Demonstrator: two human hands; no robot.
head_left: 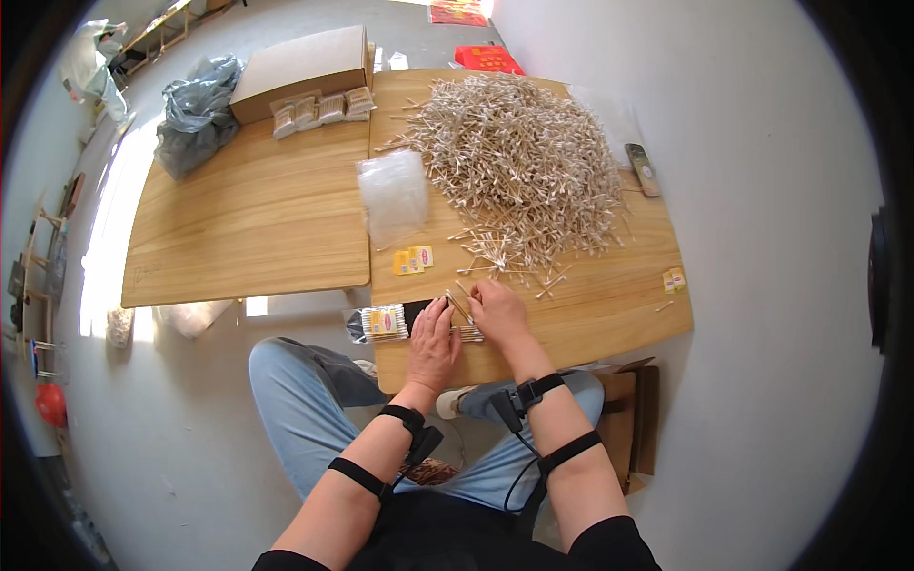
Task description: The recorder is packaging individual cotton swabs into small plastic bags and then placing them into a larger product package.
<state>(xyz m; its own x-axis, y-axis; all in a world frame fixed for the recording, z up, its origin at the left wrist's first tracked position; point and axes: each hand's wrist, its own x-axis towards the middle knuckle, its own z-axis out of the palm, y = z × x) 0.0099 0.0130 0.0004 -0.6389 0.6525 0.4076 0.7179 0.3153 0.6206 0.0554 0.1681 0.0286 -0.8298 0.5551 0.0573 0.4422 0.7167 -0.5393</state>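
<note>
A row of cotton swabs (473,334) lies near the table's front edge, partly under my hands. My left hand (433,335) rests over it and over a black flat piece (416,312), its fingers stretched out flat. Just to the right, my right hand (499,310) has its fingers closed on a few cotton swabs (460,305) held at a slant near my left fingertips. Left of my left hand lies a clear bag of swabs (384,323) with a yellow and white label. Behind it are several small yellow cards (413,260).
A large heap of loose cotton swabs (524,162) covers the table's back right. Clear empty bags (392,198) lie left of it. A cardboard box (303,71), packed swab bags (324,109) and grey plastic (198,109) stand back left. A phone (643,170) lies at the right edge.
</note>
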